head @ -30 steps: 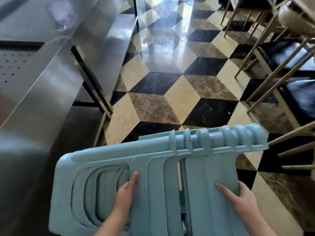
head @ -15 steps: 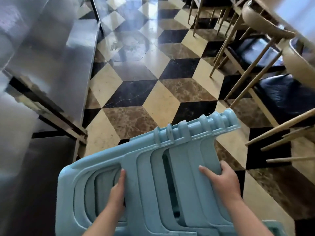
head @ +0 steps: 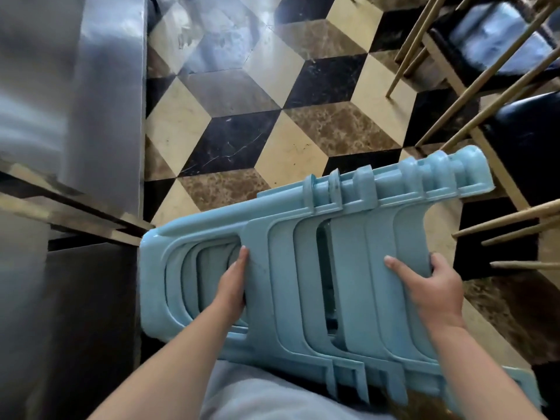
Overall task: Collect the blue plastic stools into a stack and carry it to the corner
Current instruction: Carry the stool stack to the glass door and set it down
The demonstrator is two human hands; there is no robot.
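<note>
Several nested stools form one stack [head: 318, 268], carried on its side at waist height above the floor [head: 230, 140]. Cabinet [head: 75, 116] near on the left, chair legs [head: 485, 71] just beside its far end; a turn could snag either. Left hand [head: 231, 286] hooks fingers into a leg opening; right hand [head: 430, 286] clamps a leg panel. Stools could slide apart if tilted. No writing legible.

Glossy cube-pattern marble floor [head: 303, 95], steel counter [head: 91, 86] left, wooden chairs [head: 491, 71] right
</note>
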